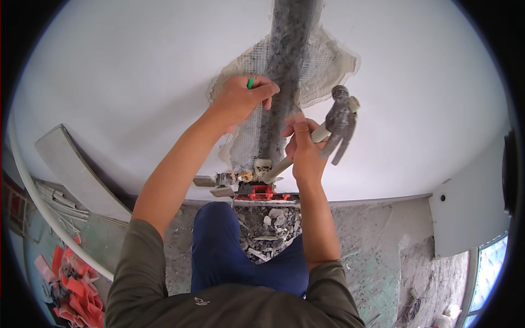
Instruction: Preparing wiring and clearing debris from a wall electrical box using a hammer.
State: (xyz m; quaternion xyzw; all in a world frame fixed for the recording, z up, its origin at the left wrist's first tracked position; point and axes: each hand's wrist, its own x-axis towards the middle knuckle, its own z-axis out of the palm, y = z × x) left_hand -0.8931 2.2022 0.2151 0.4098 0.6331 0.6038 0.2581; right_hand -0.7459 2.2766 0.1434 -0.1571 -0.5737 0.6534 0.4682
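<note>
"Evidently, your step in hand is close handwork at the dark channel (287, 60), which runs up the white wall (147, 65) toward 12 o'clock. State of the hands?"

"Your left hand (240, 101), at 11 o'clock, has its fingers curled and appears to pinch a green item (250, 83) (only a short length shows; its kind cannot be confirmed). Your right hand (306, 150), near 2 o'clock, is wrapped about the pale handle of the hammer (339, 120), whose metal head projects on the outer side. Whether the fingertips touch the channel cannot be told."

"And what does your next move call for?"

"In our judgement, care with the hammer: it sits aslant in your palm and leaves those fingers little freedom, so your left should bear the finer handling."

"Surface and room?"

"Noted: broken plaster (342, 60) flanks the channel, baring mesh (260, 54). At 6 o'clock a red box (261, 192) sits at the wall's foot, with rubble (279, 221) on the floor (361, 235) between your knees. A pale board (82, 169) leans at 9 o'clock, red scraps (74, 284) lie heaped at 8, a pale panel (470, 208) stands between 3 and 4, and tangled wire (411, 309) lies toward 5."
</note>
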